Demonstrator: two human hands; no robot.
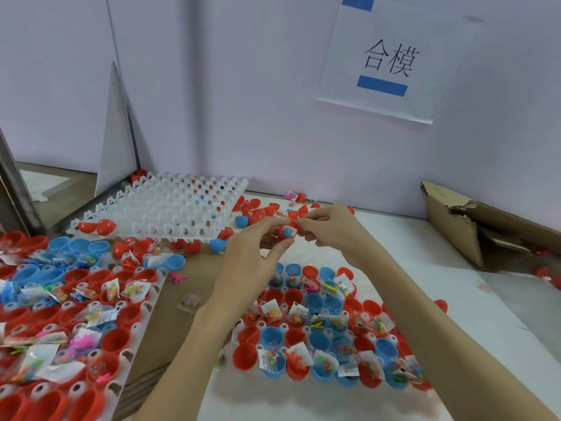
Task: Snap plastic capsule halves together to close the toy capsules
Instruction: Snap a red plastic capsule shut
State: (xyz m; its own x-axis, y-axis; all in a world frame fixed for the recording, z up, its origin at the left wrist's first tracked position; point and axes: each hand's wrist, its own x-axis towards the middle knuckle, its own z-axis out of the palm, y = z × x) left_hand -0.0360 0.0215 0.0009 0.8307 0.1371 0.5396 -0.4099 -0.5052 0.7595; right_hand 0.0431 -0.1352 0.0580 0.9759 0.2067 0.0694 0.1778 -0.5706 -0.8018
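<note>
**Ana:** Above the near tray (318,347) of red and blue cups, where did the capsule sit from the head camera?

**Bo:** Raised off the worktop (455,268), between both hands. The left hand (252,262) curled its fingers (280,245) round the blue half (287,233), which had a small toy packet in it. The right hand (331,229) pinched the red half (294,223) at the blue half's far rim. The two halves touched, though I could not tell whether they had seated.

**Ana:** So how should the closing have been done well?

**Bo:** My judgement: line the rims up square first, tuck the packet fully below the blue rim so no film got caught, then squeeze evenly from both ends rather than at one edge.

**Ana:** And what could have gone wrong?

**Bo:** A tilted red half would likely have snapped on one side only. Loose red halves (258,212) lay beyond the near tray, beside the empty white tray (158,208), ready for the next one. Another filled tray (76,314) lay left of the near tray.
</note>
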